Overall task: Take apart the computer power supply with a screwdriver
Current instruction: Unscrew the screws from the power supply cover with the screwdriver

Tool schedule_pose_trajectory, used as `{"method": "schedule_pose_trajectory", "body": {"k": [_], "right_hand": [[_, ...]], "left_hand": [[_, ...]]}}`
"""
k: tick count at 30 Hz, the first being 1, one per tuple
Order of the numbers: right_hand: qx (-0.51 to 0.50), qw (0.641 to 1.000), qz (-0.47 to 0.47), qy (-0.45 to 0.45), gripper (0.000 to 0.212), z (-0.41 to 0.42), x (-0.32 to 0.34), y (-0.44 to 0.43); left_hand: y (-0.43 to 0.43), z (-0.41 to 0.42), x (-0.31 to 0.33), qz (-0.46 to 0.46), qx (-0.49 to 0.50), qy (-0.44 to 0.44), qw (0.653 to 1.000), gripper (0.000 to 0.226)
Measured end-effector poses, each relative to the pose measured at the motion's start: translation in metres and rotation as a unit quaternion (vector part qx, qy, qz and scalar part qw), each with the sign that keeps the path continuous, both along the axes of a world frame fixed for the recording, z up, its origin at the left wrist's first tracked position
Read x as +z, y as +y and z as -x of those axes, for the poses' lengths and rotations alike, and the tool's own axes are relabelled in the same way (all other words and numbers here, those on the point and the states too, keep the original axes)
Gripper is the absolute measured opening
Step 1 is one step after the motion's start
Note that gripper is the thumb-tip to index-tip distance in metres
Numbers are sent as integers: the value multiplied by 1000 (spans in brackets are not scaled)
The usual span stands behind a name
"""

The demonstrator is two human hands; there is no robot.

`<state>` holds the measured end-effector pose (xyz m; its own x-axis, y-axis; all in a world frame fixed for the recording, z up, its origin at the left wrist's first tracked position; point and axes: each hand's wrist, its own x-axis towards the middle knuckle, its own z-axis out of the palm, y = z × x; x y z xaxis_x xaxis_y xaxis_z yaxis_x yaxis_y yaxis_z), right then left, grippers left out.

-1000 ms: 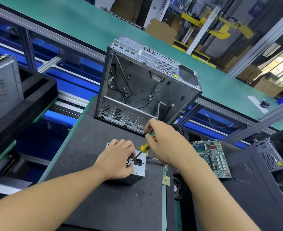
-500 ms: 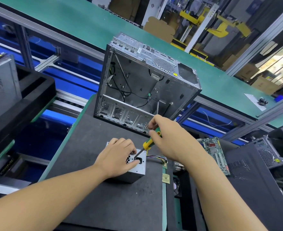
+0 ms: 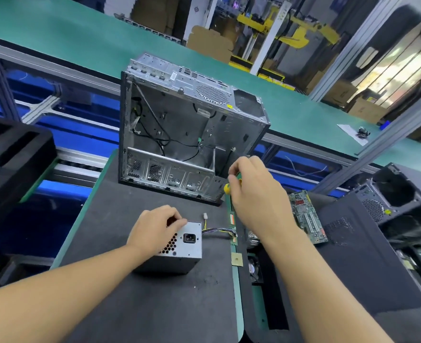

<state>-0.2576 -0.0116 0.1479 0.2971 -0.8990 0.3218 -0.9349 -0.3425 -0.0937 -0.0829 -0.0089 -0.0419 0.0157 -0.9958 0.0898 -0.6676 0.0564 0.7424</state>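
Head: L hand (image 3: 155, 227) on PSU (image 3: 185, 248); R hand (image 3: 256, 194), screwdriver (image 3: 227, 188).

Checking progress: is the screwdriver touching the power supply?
No, the right hand holds the screwdriver up near the case, apart from the power supply.

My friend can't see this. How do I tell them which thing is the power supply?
Find the big open metal computer case standing on the dark mat. Just in front of it, under the left hand, sits a small grey box, the power supply. Only it has a black plug socket, honeycomb holes and coloured wires trailing out.
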Motion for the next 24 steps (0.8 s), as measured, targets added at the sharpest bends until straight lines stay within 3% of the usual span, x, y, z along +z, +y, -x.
{"method": "schedule_pose_trajectory", "body": {"k": [4,7,9,13,16,20,24], "right_hand": [[-14,998,-19,-53,10,21,-12,9],[-36,997,-32,-68,10,49,-15,13],[-58,996,-42,-61,11,75,-12,15],[-130,989,-60,-37,13,139,-2,24],[-173,983,-61,-32,12,187,1,36],[-208,975,-72,-30,11,233,-2,53],[-212,972,-90,-50,11,260,-3,54]], "left_hand": [[-19,29,30,-28,27,36,999,19],[-27,66,49,-50,-47,109,992,13],[-28,96,50,-88,-93,98,987,11],[-19,167,33,-250,-148,173,941,12],[-17,222,24,-316,-167,195,913,18],[-16,277,21,-351,-169,153,909,22],[-16,308,21,-313,-192,-14,930,37]]}}
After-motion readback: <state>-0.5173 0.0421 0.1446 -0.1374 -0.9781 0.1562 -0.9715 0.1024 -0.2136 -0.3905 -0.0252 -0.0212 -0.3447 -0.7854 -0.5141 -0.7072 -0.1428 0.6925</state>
